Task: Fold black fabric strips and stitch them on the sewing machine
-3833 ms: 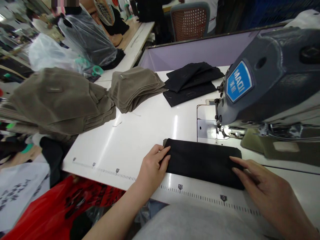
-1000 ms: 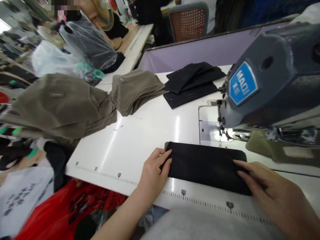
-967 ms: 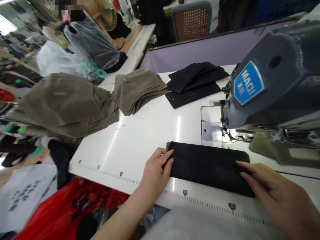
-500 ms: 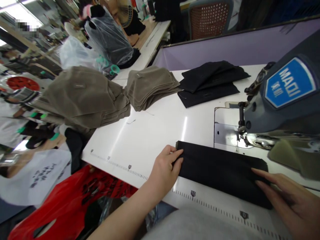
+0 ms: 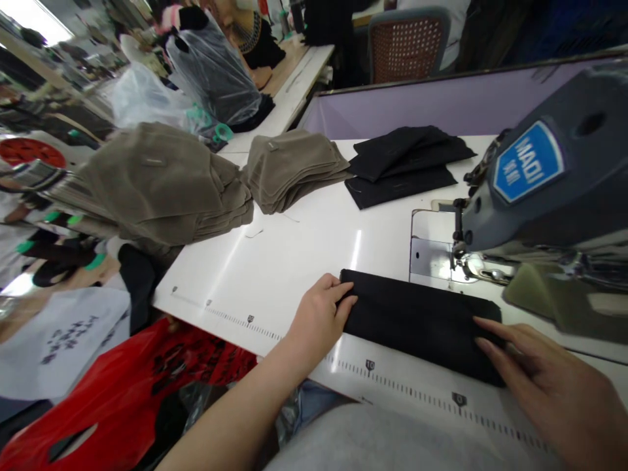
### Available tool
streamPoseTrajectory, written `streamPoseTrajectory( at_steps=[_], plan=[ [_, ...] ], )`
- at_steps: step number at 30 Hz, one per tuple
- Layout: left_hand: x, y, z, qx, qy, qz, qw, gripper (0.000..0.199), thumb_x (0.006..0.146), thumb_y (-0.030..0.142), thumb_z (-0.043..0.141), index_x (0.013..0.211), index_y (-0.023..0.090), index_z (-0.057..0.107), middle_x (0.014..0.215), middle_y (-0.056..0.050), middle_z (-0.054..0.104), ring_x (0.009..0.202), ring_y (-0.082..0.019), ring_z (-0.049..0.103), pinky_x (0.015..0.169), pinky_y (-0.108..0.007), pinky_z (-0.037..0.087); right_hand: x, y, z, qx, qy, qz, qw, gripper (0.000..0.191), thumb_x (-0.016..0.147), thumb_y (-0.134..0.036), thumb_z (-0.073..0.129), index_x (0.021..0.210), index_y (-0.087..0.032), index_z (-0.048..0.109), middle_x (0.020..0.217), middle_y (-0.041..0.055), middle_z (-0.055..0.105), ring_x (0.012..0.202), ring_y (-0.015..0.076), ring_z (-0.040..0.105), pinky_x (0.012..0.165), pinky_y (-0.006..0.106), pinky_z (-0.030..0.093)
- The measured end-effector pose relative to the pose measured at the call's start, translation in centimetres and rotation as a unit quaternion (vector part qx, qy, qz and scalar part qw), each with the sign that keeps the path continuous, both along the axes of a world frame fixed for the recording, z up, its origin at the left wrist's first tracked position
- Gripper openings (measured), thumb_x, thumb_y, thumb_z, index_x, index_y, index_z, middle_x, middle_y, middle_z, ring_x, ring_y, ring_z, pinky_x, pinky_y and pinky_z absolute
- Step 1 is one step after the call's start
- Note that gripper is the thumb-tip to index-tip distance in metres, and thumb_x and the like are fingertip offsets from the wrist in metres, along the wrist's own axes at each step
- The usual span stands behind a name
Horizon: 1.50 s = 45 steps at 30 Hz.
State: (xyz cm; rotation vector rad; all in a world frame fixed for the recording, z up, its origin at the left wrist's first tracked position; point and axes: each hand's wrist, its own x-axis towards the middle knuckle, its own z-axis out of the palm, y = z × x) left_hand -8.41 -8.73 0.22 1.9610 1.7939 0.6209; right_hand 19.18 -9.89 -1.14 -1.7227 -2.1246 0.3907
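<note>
A folded black fabric piece [image 5: 417,320] lies flat on the white sewing table, in front of the sewing machine [image 5: 534,190]. Its left end is pinched between the thumb and fingers of my left hand [image 5: 321,314]. At the other end, my right hand [image 5: 544,373] grips the edge with thumb and forefinger. The fabric sits just on the near side of the metal needle plate [image 5: 426,256], not under the presser foot [image 5: 458,248]. A printed ruler scale [image 5: 412,392] runs along the table's front edge below it.
Brown-grey fabric pieces are stacked at the left [image 5: 167,183] and centre [image 5: 289,167]. Further black pieces [image 5: 402,160] lie behind the plate. A lilac partition [image 5: 417,108] borders the back. A red bag [image 5: 196,366] hangs below the table's left edge.
The whole view has shifted slightly, so the machine and right hand appear further left. Both hands keep their hold on the black fabric, which stays in about the same place on the table.
</note>
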Motion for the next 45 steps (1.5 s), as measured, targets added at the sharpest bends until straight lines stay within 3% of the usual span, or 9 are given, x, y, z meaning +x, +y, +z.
streamPoseTrajectory(
  at_steps=[6, 9, 11, 15, 22, 27, 37, 43, 45],
  plan=[
    [-0.3, 0.3, 0.1, 0.118, 0.146, -0.088, 0.978, 0.023, 0.082, 0.015, 0.052, 0.103, 0.012, 0.060, 0.111, -0.014, 0.050, 0.093, -0.022, 0.055, 0.078, -0.038, 0.051, -1.5, -0.3, 1.0, 0.083, -0.126, 0.016, 0.988, 0.035, 0.088, -0.036, 0.034, 0.097, -0.014, 0.060, 0.080, 0.0083, 0.058, 0.060, 0.0188, 0.056, 0.048, 0.032, 0.045],
    [0.1, 0.9, 0.7, 0.137, 0.187, -0.245, 0.941, 0.027, 0.087, 0.010, 0.039, 0.108, 0.012, 0.057, 0.122, -0.012, 0.049, 0.111, -0.022, 0.048, 0.091, -0.037, 0.045, -2.4, 0.0, 1.3, 0.166, -0.177, 0.080, 0.967, 0.033, 0.086, -0.019, 0.034, 0.106, -0.012, 0.059, 0.106, 0.0164, 0.055, 0.091, 0.0273, 0.056, 0.069, 0.042, 0.049],
    [1.0, 1.3, 1.2, 0.101, 0.208, -0.288, 0.929, 0.030, 0.089, 0.009, 0.034, 0.111, 0.010, 0.054, 0.114, -0.011, 0.055, 0.106, -0.019, 0.052, 0.088, -0.032, 0.047, -3.0, 0.4, 1.2, 0.188, -0.176, 0.162, 0.953, 0.039, 0.083, -0.007, 0.030, 0.111, -0.014, 0.057, 0.123, 0.0148, 0.049, 0.113, 0.0284, 0.045, 0.087, 0.046, 0.042],
    [3.8, 1.6, 1.8, 0.064, 0.237, -0.228, 0.942, 0.036, 0.089, 0.028, 0.042, 0.117, 0.006, 0.048, 0.100, -0.014, 0.060, 0.092, -0.024, 0.058, 0.078, -0.038, 0.050, -3.9, 0.9, 0.8, 0.170, -0.165, 0.244, 0.940, 0.038, 0.082, -0.003, 0.031, 0.104, -0.010, 0.061, 0.115, 0.0129, 0.057, 0.110, 0.0234, 0.050, 0.094, 0.042, 0.040],
    [6.3, 1.0, -0.4, 0.076, 0.206, -0.281, 0.934, 0.052, 0.088, 0.039, 0.040, 0.126, 0.002, 0.038, 0.136, -0.021, 0.034, 0.127, -0.029, 0.031, 0.103, -0.045, 0.030, -4.8, 0.6, 0.1, 0.115, -0.116, 0.200, 0.966, 0.030, 0.085, -0.025, 0.043, 0.105, -0.008, 0.058, 0.118, 0.0181, 0.053, 0.115, 0.0263, 0.043, 0.100, 0.046, 0.032],
    [5.8, 0.8, -1.2, 0.062, 0.225, -0.284, 0.930, 0.063, 0.088, 0.046, 0.037, 0.132, 0.001, 0.029, 0.142, -0.019, 0.025, 0.132, -0.028, 0.020, 0.106, -0.044, 0.024, -4.3, 0.3, -1.1, 0.099, -0.137, 0.182, 0.969, 0.050, 0.086, -0.038, 0.041, 0.129, -0.012, 0.039, 0.136, 0.0170, 0.037, 0.125, 0.0276, 0.032, 0.100, 0.054, 0.025],
    [0.8, 1.3, -1.5, 0.052, 0.272, -0.208, 0.938, 0.082, 0.082, 0.062, 0.034, 0.134, 0.000, 0.022, 0.141, -0.024, 0.022, 0.133, -0.031, 0.017, 0.103, -0.051, 0.025, -4.2, 0.2, -1.3, 0.112, -0.146, 0.181, 0.966, 0.046, 0.086, -0.033, 0.041, 0.129, -0.015, 0.041, 0.138, 0.0165, 0.035, 0.126, 0.0281, 0.031, 0.098, 0.058, 0.022],
    [-1.3, 0.2, -1.1, 0.118, 0.298, -0.141, 0.937, 0.066, 0.084, 0.049, 0.044, 0.129, 0.002, 0.032, 0.136, -0.027, 0.031, 0.127, -0.038, 0.028, 0.097, -0.057, 0.031, -4.4, 0.2, -1.3, 0.099, -0.141, 0.172, 0.970, 0.046, 0.087, -0.034, 0.039, 0.129, -0.015, 0.040, 0.138, 0.0146, 0.036, 0.126, 0.0276, 0.032, 0.099, 0.058, 0.021],
    [-0.1, -0.8, -0.6, 0.153, 0.273, -0.188, 0.931, 0.044, 0.089, 0.031, 0.041, 0.126, 0.006, 0.039, 0.132, -0.023, 0.039, 0.123, -0.033, 0.037, 0.096, -0.051, 0.037, -4.6, 0.1, -1.2, 0.095, -0.137, 0.168, 0.972, 0.046, 0.087, -0.034, 0.038, 0.129, -0.015, 0.041, 0.138, 0.0145, 0.035, 0.126, 0.0270, 0.032, 0.099, 0.057, 0.021]
  ],
)
